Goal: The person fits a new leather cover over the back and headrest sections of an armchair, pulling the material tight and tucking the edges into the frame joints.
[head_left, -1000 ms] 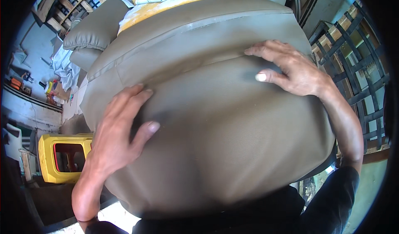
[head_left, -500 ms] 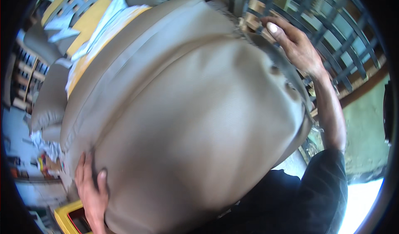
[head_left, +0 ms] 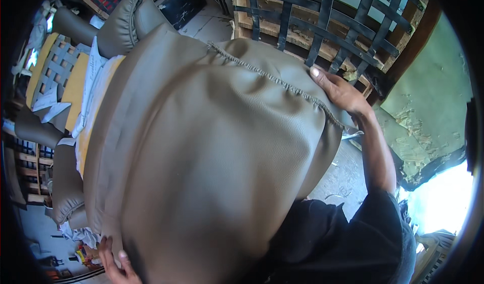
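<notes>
One brown cover (head_left: 217, 148) lies spread across the middle; its support is hidden. It carries one gathered seam (head_left: 275, 79) near its right edge, with one flap (head_left: 282, 57) outside it. Left hand (head_left: 117, 269): at the cover's near-left edge, thumb and fingers apart. Right hand (head_left: 345, 93): thumb at the flap; other fingers hidden, clamping cannot be told. One large webbed frame (head_left: 317, 34) stands beyond.

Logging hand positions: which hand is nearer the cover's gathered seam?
Right. The right hand is beside the gathered seam; the left hand is far away, at the lower left of the brown cover.
</notes>
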A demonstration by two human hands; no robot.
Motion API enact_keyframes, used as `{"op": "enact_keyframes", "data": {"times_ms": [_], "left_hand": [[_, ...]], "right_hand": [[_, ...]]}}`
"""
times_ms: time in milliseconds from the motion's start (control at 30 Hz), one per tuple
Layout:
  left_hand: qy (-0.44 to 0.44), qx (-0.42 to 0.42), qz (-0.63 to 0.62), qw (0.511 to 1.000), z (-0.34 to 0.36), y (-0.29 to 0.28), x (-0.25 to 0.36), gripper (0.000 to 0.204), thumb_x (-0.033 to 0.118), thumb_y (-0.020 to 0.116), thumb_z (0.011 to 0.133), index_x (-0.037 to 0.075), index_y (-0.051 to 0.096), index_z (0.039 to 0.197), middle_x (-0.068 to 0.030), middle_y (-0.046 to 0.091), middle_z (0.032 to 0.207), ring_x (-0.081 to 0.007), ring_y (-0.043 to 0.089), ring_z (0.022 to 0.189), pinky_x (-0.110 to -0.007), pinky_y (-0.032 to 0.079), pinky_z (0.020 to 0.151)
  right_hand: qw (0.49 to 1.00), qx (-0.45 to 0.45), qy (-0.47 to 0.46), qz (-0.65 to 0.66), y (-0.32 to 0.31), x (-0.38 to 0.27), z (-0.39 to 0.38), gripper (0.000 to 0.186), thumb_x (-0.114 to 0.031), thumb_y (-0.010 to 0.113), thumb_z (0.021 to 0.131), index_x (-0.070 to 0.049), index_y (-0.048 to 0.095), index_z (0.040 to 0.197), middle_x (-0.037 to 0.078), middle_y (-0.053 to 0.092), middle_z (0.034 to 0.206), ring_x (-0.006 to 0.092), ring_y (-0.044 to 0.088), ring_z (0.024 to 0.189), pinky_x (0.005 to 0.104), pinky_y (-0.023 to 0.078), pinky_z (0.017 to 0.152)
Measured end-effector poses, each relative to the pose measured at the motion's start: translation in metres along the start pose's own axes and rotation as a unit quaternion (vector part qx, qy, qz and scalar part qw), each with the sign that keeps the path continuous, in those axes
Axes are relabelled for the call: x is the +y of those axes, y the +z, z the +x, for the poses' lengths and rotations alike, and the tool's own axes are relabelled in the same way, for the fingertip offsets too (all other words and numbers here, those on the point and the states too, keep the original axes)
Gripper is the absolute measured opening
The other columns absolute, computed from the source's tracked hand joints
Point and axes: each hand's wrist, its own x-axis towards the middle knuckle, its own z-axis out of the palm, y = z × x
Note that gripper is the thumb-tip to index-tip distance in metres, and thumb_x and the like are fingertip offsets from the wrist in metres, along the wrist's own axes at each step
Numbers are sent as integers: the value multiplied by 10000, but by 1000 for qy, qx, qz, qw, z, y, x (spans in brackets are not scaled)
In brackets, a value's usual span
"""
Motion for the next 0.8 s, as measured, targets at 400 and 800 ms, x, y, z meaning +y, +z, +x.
{"op": "enact_keyframes", "data": {"times_ms": [400, 800], "left_hand": [[66, -58, -67, 994, 41, 34, 36, 394, 230, 591, 982, -45, 622, 1264, -245, 570, 1366, -446, 530, 1285, -474, 400, 1098], [-429, 157, -250, 854, -182, 35, -80, 615, 395, 550, 1057, -44, 443, 1474, -270, 569, 1389, -340, 617, 1184, -445, 524, 945]], "right_hand": [[983, 115, -102, -104, -1, 3, 3, 655, -592, 539, 1004, 25, 755, 1029, 206, 672, 943, 318, 670, 927, 416, 503, 877], [945, 294, -19, -140, -92, 119, 35, 579, -535, 551, 1025, 8, 749, 1058, 211, 697, 919, 259, 699, 894, 371, 513, 815]]}}
